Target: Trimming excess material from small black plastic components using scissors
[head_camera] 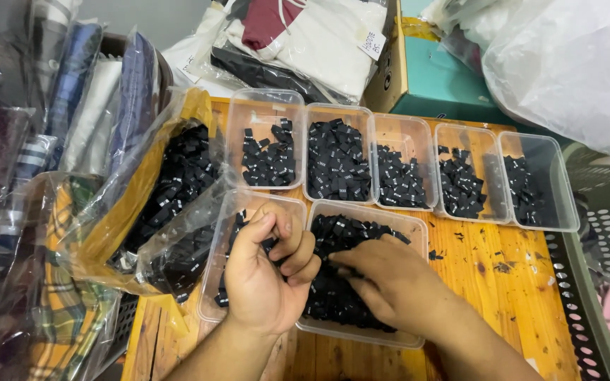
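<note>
Resting on an orange wooden counter (510, 282): seven clear plastic trays in two rows, all holding small black woven labels.

Lying at far left, partly on the counter: a large clear plastic bag (171, 204) with yellow lining, its mouth gaping toward the trays, spilling a heap of black labels.

Sitting in the near row: the large tray (361, 331), long axis running away from the viewer, heaped with black labels (351, 233); touching its left side, a second near tray (231, 212), mostly hidden.

Standing in the far row, side by side and touching: five trays (337, 113), each long axis running away from the viewer, labels lying in loose, unaligned piles; fullest in the second from left.

Hovering over the near left tray: left hand (270, 271), fingers curled, pinching black labels between thumb and fingertips.

Pressing palm-down into the heap in the large tray: right hand (386, 282), fingers pointing left; grasp not discernible.

Lying scattered on bare wood right of the large tray: a few stray labels (435, 255).
</note>
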